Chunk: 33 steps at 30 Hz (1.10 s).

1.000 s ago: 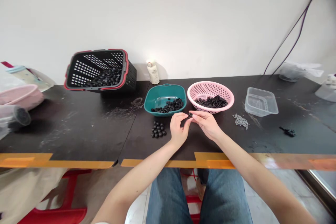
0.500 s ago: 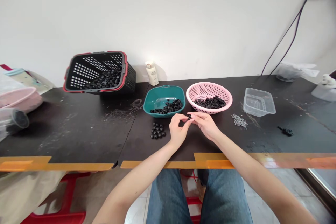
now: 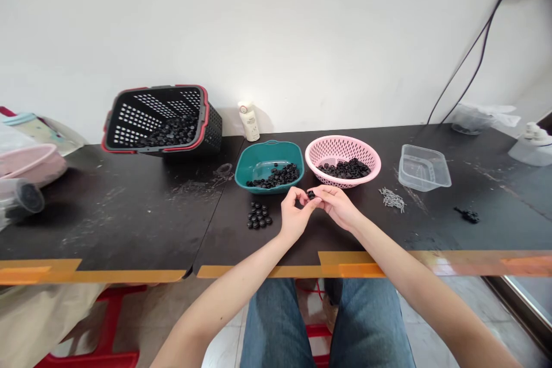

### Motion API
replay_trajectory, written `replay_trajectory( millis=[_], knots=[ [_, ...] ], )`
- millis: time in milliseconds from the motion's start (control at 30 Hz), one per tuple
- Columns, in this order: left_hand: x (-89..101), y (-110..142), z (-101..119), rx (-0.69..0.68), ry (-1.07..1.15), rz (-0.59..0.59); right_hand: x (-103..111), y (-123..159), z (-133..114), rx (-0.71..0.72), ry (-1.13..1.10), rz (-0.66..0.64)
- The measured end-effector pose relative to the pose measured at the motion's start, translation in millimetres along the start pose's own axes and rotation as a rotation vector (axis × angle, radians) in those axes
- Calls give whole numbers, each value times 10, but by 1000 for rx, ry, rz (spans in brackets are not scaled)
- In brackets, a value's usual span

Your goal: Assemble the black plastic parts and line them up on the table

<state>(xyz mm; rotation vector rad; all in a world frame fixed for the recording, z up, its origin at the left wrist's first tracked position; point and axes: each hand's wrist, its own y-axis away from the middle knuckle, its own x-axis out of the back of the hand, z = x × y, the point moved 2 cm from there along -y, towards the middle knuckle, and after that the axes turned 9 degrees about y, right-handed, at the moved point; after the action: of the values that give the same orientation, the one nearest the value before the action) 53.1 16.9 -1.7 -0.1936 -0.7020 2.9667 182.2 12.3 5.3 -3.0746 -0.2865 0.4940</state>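
My left hand [image 3: 294, 213] and my right hand [image 3: 337, 206] meet above the black table [image 3: 129, 207], both pinching one small black part [image 3: 310, 194] between their fingertips. Just beyond them stand a teal bowl [image 3: 259, 155] and a pink colander [image 3: 340, 148], each holding several black parts. A small cluster of black round pieces [image 3: 259, 215] lies on the table left of my left hand. A little heap of grey screws [image 3: 391, 198] lies right of my right hand.
A black and red basket [image 3: 161, 119] with black parts sits tilted at the back left. A clear plastic tub [image 3: 423, 168], a small white bottle [image 3: 249, 120], a few black bits [image 3: 468, 215] and a pink basin [image 3: 28, 161] are also on the table.
Both hands stay together on the small black part with slight finger shifts; the view has drifted a little.
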Motion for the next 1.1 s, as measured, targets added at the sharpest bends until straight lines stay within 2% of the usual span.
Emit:
replay_trajectory(
  millis=[100,200,367,500,1100],
  knots=[
    [-10,-4,-21,58,52,-14,3,-1,2,-12,-14,0],
    [-9,-3,-15,55,42,-22,2,0,1,-33,-35,5],
    [10,13,57,-110,-110,-49,-7,7,4,-44,-44,26],
    [34,29,91,-226,-200,-11,-17,15,2,-20,-39,32],
    [41,66,85,-352,-242,4,-29,39,-39,22,-35,8]
  ],
)
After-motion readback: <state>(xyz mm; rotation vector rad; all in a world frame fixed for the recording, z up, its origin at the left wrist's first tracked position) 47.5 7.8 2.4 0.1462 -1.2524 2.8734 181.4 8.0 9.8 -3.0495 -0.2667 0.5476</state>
